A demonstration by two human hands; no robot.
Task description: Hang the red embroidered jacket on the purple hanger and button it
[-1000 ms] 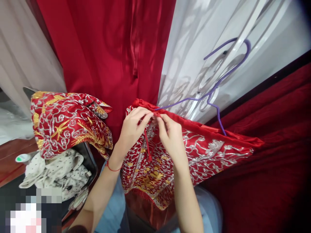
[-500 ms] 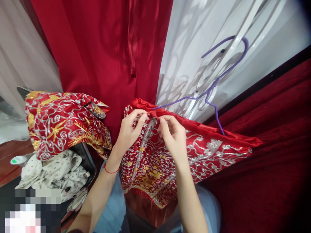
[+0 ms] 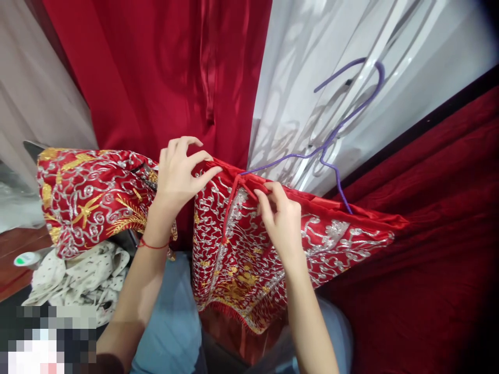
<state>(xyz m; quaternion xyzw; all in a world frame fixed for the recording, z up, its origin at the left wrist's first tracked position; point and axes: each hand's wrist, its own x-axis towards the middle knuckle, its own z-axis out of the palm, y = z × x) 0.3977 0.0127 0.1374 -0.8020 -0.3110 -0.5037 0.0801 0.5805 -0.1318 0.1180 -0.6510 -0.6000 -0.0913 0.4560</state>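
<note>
A red skirt (image 3: pixel 249 259), covered in silver and gold embroidery, hangs in front of me from a purple wire hanger (image 3: pixel 296 156). Its satin waistband slants down to the right. My right hand (image 3: pixel 281 221) pinches the waistband near its middle between thumb and fingers. At the waistband's left end, my left hand (image 3: pixel 177 174) has its fingers apart; its thumb tip is close to the fabric, and whether it touches I cannot tell. A thin red tie (image 3: pixel 231 205) dangles from the waistband down the skirt front, between the two hands.
At left, another red embroidered garment (image 3: pixel 86 202) drapes over a chair, above a white dotted cloth (image 3: pixel 78 275) and a white bottle cap (image 3: pixel 27 258). Behind hang a red curtain (image 3: pixel 156 67) and a white metal frame (image 3: pixel 366 78). Dark red cloth (image 3: pixel 440 270) covers the right.
My left hand has let go near the waistband's middle and moved left and up, fingers spreading. The red tie now hangs loose. My right hand stays at the waistband.
</note>
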